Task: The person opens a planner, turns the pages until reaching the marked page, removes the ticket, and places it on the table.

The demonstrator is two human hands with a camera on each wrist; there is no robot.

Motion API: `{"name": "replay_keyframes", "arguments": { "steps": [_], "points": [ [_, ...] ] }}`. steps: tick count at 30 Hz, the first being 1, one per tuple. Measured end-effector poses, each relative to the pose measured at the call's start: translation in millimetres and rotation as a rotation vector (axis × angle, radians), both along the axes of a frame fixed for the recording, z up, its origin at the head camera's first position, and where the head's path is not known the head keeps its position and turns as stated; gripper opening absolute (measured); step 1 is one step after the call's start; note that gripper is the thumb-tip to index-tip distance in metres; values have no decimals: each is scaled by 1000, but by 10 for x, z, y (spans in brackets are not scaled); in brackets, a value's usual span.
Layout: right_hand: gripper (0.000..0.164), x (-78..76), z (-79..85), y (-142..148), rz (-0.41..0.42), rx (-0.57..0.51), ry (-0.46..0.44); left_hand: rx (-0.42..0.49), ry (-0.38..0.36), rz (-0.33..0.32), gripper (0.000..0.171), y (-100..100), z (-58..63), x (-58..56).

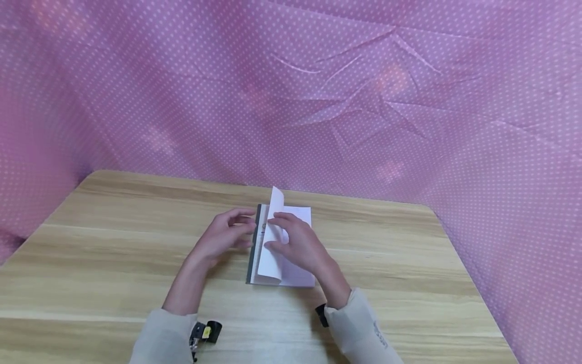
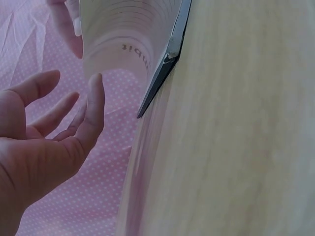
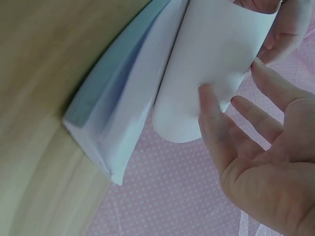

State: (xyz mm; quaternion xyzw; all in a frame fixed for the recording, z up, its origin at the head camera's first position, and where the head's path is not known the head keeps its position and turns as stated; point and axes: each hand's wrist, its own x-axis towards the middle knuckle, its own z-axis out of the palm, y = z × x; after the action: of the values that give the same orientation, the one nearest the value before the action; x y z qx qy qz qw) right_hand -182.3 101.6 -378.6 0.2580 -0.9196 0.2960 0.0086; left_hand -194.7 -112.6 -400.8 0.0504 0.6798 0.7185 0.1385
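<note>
An open notebook [image 1: 297,270] lies on the wooden table, its dark cover edge [image 1: 251,263] along the left. One white page [image 1: 271,260] stands up and curls over to the left. My right hand [image 1: 297,242] touches the right face of this page with its thumb and fingertips, the fingers fairly straight. From the right wrist, the thumb rests on the curled page [image 3: 206,44], with other fingertips at its edge. My left hand [image 1: 227,232] is beside the notebook's left edge, fingers loosely bent and apart, holding nothing. Lines and printed letters show on the page's underside [image 2: 128,29].
The wooden table [image 1: 386,283] extends around the notebook on all sides. Behind it hangs a pink dotted cloth [image 1: 291,101], which also drapes along both sides. A small black device [image 1: 209,332] is strapped at the left wrist, another [image 1: 322,315] at the right.
</note>
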Motion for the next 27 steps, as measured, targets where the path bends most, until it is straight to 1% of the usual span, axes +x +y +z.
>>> {"name": "replay_keyframes", "arguments": {
  "steps": [7,14,21,27],
  "points": [
    [52,34,15,-60,0,41,10,21,-15,19,49,22,1,34],
    [51,59,14,-112,10,69,36,49,-28,3,51,44,-15,57],
    [49,62,16,-151,30,77,65,37,-16,24,48,42,-27,97],
    [50,72,28,-161,44,77,86,7,-1,30,49,53,-20,122]
  ]
}}
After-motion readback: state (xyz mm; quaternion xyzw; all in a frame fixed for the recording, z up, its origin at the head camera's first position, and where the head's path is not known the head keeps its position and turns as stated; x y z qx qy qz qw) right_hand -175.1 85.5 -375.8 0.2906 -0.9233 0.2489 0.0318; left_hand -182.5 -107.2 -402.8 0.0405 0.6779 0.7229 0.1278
